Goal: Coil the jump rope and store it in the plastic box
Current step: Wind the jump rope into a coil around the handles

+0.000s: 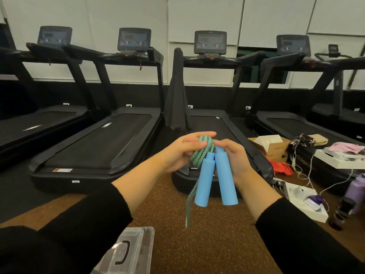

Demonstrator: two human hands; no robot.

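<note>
Blue foam handles hang side by side while both hands pinch the jump rope loops above them: left hand and right hand closed on it. Better to tuck the dangling tail in tightly before lowering toward the plastic box on the floor's near edge.

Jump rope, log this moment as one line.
jump rope bunched, both hands | handles hang down | plastic box on floor, lid on
</note>
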